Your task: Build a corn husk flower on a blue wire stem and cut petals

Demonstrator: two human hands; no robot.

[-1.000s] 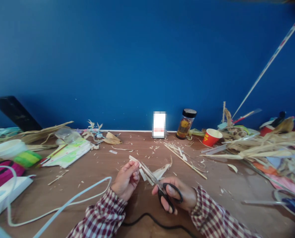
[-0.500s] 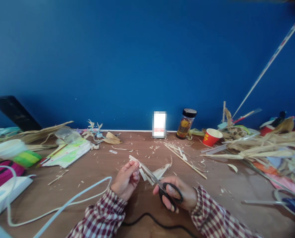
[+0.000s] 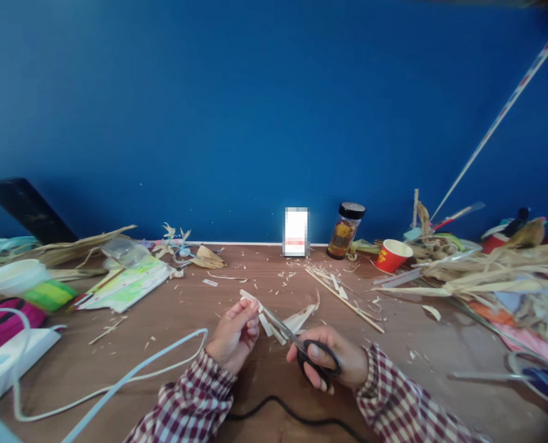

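My left hand [image 3: 234, 332] pinches a pale dried leaf strip [image 3: 270, 320], cut into several tabs, just above the wooden table [image 3: 172, 320]. My right hand [image 3: 333, 363] grips black-handled scissors [image 3: 301, 351], thumb and fingers through the loops. The blades point up and left into the strip, close beside my left fingertips. Both sleeves are red and white checked.
Leaf scraps and thin sticks [image 3: 342, 298] litter the middle. A jar [image 3: 346, 230], a red cup [image 3: 393, 255] and a heap of dried husks [image 3: 486, 271] lie right. A white cable [image 3: 117, 381], a power strip [image 3: 6, 369], a white bowl [image 3: 13, 275] and papers [image 3: 126, 284] sit left.
The scissor handles have closed a little and my right hand has shifted slightly right. The left hand and the strip have stayed put.
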